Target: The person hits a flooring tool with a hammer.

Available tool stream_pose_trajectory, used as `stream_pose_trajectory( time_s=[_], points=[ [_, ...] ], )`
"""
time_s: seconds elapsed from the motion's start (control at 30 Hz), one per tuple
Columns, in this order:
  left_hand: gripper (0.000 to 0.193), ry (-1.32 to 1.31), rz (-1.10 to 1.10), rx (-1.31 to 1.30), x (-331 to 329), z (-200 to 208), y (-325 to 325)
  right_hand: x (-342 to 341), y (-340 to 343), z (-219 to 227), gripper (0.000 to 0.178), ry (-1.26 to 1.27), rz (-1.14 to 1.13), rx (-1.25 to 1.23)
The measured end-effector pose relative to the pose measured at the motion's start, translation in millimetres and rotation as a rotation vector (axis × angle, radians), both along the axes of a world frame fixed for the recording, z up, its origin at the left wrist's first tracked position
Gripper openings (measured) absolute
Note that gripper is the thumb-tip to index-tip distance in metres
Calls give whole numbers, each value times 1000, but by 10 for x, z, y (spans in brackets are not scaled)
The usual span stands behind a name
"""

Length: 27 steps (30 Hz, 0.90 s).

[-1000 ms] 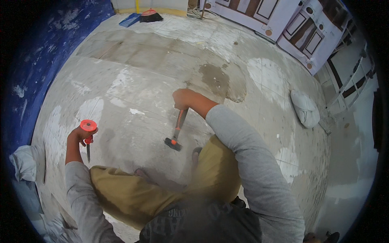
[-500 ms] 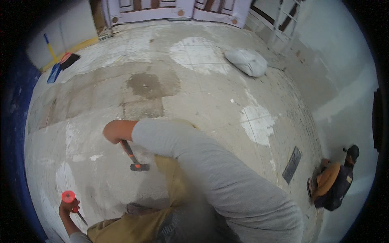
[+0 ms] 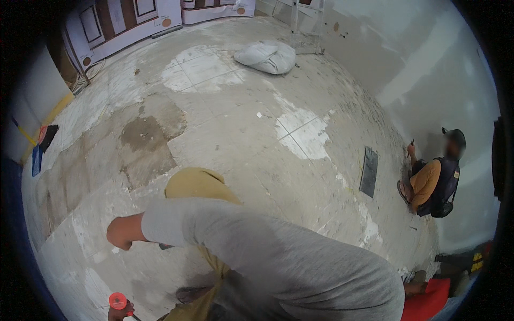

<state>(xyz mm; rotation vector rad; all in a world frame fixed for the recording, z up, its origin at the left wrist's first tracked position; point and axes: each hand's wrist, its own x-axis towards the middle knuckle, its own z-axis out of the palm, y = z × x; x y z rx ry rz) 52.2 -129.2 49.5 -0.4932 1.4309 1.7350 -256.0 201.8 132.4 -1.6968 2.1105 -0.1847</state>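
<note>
My left hand, at the lower left, is closed round a chisel with a round red hand guard. Part of its dark shank shows beside my trouser leg; its tip is hidden. My right arm in a grey sleeve reaches across my body to the left. At its end, my right hand is closed on a hammer, above the floor and farther out than the chisel. Only a small bit of the hammer's head shows below the sleeve, the rest being covered by my arm.
Worn tiled floor carries white and brown patches. A whitish sack and a dark flat slab lie on it. One person crouches by the right wall; another in red is at lower right. A blue dustpan stands far left.
My view has swung to the right, so the floor and sack sit farther left. A second person has come into view. The hammer, plainly visible before, is now mostly behind my right arm.
</note>
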Motion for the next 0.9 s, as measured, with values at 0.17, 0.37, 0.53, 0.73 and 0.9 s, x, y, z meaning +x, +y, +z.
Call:
stream_pose_trajectory(
  time_s=[0.17,0.37,0.53,0.73,0.9],
  points=[
    [20,88,105,-545,-105,636,652,117,89,215,23,1,24,-32],
    [31,183,-30,-635,-163,386,473,-103,229,-310,15,150,-3,-87],
    [22,381,-115,-806,99,381,298,-43,459,227,8,235,135,0],
    [25,263,-71,-1014,-199,1022,821,87,417,506,18,283,112,289],
    [32,242,46,-987,-114,1092,1004,182,392,565,16,378,135,353]
  ],
)
